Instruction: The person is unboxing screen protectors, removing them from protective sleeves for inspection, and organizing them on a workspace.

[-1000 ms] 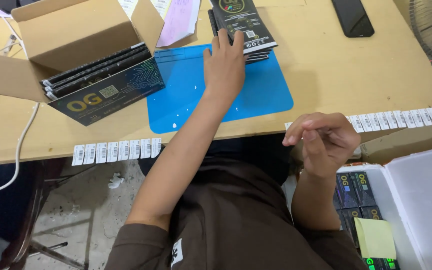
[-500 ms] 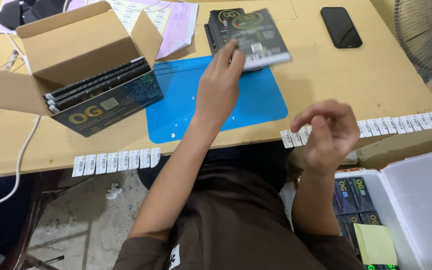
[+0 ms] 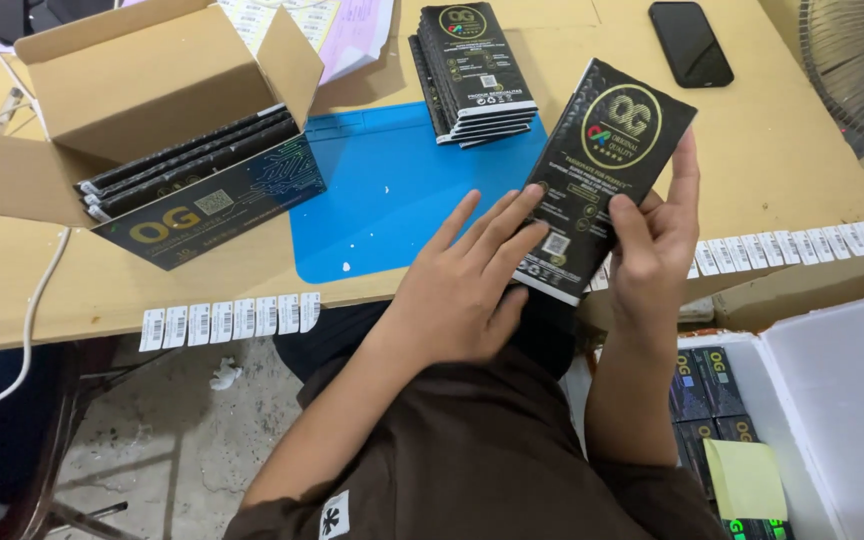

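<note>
We look down on a wooden tabletop (image 3: 812, 150) where we are working with flat black packets. A blue mat (image 3: 382, 200) lies at the middle of its near edge. Toward the far left corner an open cardboard box (image 3: 142, 100) rests tipped on its side, with a row of black packets (image 3: 192, 185) standing on edge inside it. At the far edge of the mat sits a stack of packets (image 3: 477, 70), face up and slightly fanned. Pink and white papers (image 3: 347, 30) lie beyond the box near the far edge, and a dark phone (image 3: 690, 42) lies toward the far right corner. Part of a fan (image 3: 862, 70) shows at the right edge.

Above the near edge, right of the mat, we hold one black packet (image 3: 607, 175) tilted, its gold round emblem uppermost. Our right hand (image 3: 657, 245) grips its lower right side, thumb pressed on the face and a finger running up the right edge. Our left hand (image 3: 467, 290) is spread, its fingertips resting flat on the packet's lower left part.

Strips of white labels hang along the near edge, one at the left (image 3: 227, 322) and one at the right (image 3: 802, 245). Below the right corner an open white box (image 3: 832, 400) holds more packets and a yellow note (image 3: 745, 478).
</note>
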